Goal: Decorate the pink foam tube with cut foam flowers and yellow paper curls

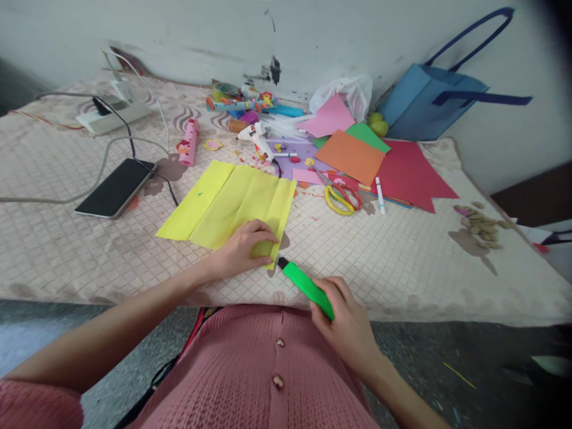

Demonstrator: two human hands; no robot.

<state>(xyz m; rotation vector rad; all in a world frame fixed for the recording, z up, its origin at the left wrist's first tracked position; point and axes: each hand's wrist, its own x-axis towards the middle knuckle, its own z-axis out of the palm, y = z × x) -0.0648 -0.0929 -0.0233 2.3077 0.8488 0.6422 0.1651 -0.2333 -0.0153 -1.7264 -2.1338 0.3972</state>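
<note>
My left hand point(243, 247) lies flat with the fingers curled down on the near right corner of the yellow paper point(230, 205), which sits creased in lengthwise folds on the quilted bed cover point(402, 262), its long side running away to the far left. My right hand point(346, 322) is closed round the green highlighter point(306, 286), whose dark tip points left and hangs just beside the paper's near corner, close to my left fingertips but not on the sheet. To mark well here, I judge that I should keep my left palm pressing the corner so the soft cover underneath does not let the sheet slide or buckle, and bring the tip down lightly, since the padding gives little backing and a hard press could dent or tear the fold. Working close to the holding fingers looks steadiest. Farther off to the right lie the yellow-handled scissors point(342, 198) and a stack of coloured sheets point(357, 156); a phone point(115, 187) rests to the left, well apart.
</note>
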